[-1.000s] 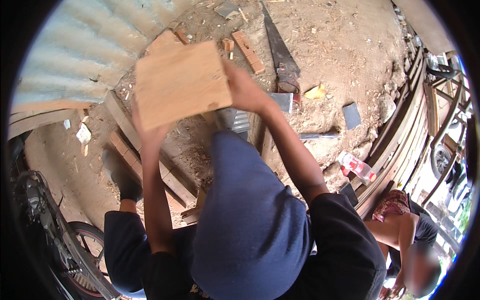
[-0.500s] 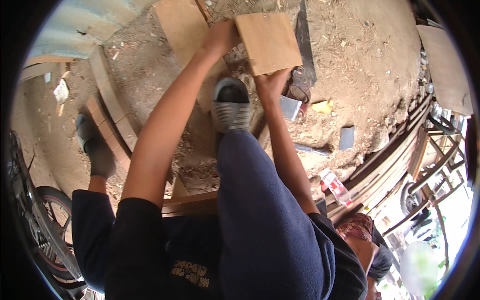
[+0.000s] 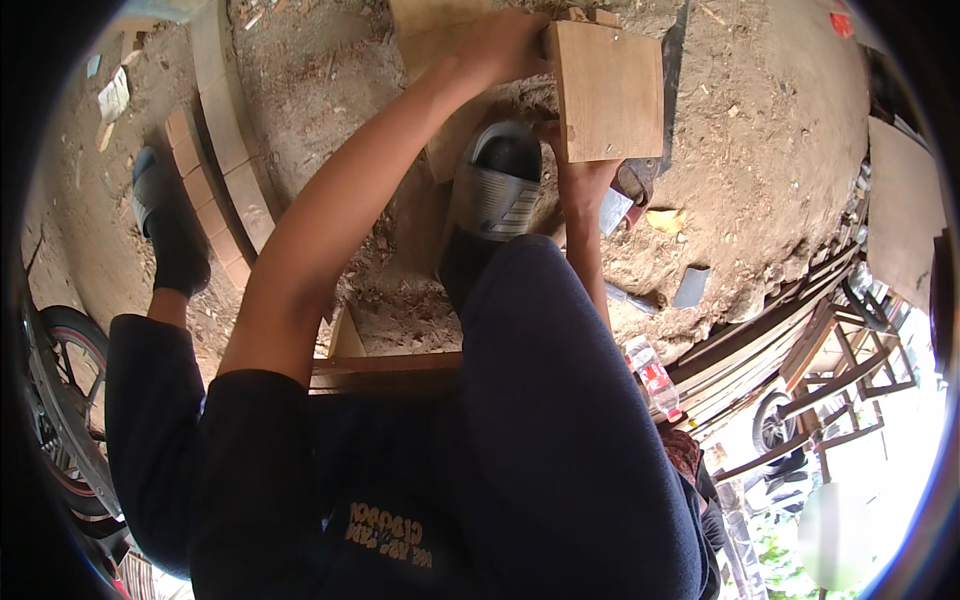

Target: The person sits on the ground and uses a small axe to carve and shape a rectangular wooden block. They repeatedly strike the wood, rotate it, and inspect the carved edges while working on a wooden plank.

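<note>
A small box-like wooden piece (image 3: 612, 95) is up in front of me, one flat panel facing me and a narrow left side showing. My left hand (image 3: 510, 45) is closed on its upper left edge, its fingertips partly hidden behind the wood. Under the lower edge, my right hand (image 3: 588, 182) grips the piece, most of its fingers out of sight. Small wooden ends (image 3: 602, 17) show above the top edge. Below the hands, my sandalled foot (image 3: 508, 195) is beside a wide wooden board (image 3: 430, 45) on the ground.
A dark saw-like blade (image 3: 674, 70) lies on the dirt right of the wood. Nearby are a grey sheet (image 3: 691, 286), a yellow scrap (image 3: 666, 220) and a clear bottle (image 3: 655, 378). Stacked planks (image 3: 765, 330) line the right; a wheel (image 3: 75, 360) stands at left.
The wooden piece has shifted right in the picture and turned, so its narrow left side shows more. Both hands have moved with it and keep their hold. The whole view has shifted too.
</note>
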`<state>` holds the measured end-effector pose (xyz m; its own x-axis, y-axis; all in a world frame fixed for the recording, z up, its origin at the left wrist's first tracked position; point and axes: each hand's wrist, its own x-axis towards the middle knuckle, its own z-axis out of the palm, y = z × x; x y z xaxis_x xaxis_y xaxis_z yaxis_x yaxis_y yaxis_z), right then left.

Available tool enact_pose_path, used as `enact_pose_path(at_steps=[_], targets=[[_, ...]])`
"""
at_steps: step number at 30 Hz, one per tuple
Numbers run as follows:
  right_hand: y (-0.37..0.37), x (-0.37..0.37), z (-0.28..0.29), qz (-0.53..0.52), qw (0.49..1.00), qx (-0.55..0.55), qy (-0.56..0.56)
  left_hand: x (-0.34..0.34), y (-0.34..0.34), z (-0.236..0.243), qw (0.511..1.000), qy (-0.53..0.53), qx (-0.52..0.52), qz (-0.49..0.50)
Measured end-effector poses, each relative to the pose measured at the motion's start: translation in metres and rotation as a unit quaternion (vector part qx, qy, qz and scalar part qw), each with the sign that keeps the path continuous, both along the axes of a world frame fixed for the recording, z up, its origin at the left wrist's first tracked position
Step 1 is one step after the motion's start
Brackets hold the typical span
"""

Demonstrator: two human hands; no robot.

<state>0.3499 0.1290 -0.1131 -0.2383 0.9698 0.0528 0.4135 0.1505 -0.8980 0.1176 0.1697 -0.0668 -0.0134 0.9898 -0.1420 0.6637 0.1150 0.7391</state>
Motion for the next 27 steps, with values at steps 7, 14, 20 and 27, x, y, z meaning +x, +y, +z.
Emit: enact_pose_path(at_steps=[7, 14, 20, 27], targets=[[0.018, -0.012, 0.034, -0.03, 0.999, 0.037, 0.007, 0.002, -0.004, -0.013, 0.996, -0.074, 0.039, 0.028], [0.06, 0.016, 0.033, 0.021, 0.999, 0.015, -0.04, 0.008, 0.011, -0.014, 0.992, -0.074, 0.054, 0.089], [0.085, 0.033, 0.038, 0.113, 0.988, 0.052, -0.087, -0.003, 0.008, -0.011, 0.999, -0.006, 0.041, 0.016], [0.12, 0.052, 0.058, 0.116, 0.979, -0.133, -0.101, -0.004, 0.037, -0.042, 0.973, -0.172, 0.11, -0.104]])
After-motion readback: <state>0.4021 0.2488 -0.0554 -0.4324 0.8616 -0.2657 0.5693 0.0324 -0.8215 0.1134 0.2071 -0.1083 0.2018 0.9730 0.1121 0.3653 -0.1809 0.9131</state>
